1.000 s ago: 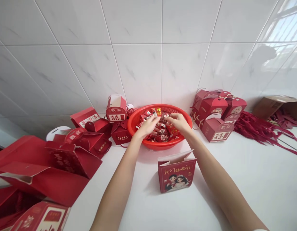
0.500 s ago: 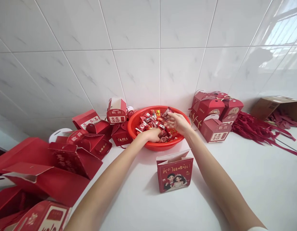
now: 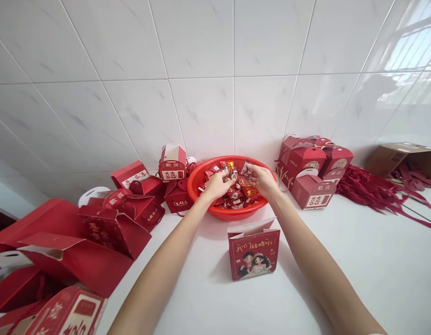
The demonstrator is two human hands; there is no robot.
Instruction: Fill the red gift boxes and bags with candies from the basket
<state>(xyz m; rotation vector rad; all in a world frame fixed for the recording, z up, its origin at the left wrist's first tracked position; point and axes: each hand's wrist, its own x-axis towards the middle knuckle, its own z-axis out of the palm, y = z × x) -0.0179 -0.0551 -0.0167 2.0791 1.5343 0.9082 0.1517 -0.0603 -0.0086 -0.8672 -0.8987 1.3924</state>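
Note:
Both hands are over a red plastic basket (image 3: 232, 215) of small wrapped candies (image 3: 238, 197), most in red wrappers. My left hand (image 3: 218, 185) is closed over the basket's left-middle part, its fingertips on a red and white wrapped candy (image 3: 233, 175). At the right side, my right hand (image 3: 264, 180) has its fingers bent round another wrapped candy (image 3: 247, 169); part of it is hidden by the fingers. In front of the basket, between my forearms, a red paper gift box (image 3: 254, 255) with a cartoon couple stands upright, its top flaps open.
Several red gift boxes (image 3: 93, 260) crowd the left side, with a small box (image 3: 172, 164) stacked near the wall. More boxes (image 3: 313, 190) stand right of the basket. Beyond them lie dark red ribbons (image 3: 365, 190) and an open cardboard carton (image 3: 393, 158). A tiled wall (image 3: 201, 116) rises behind.
My left hand has lifted from deep among the candies and shifted toward the back of the basket. My right hand has stayed near the same spot. The view has tilted slightly.

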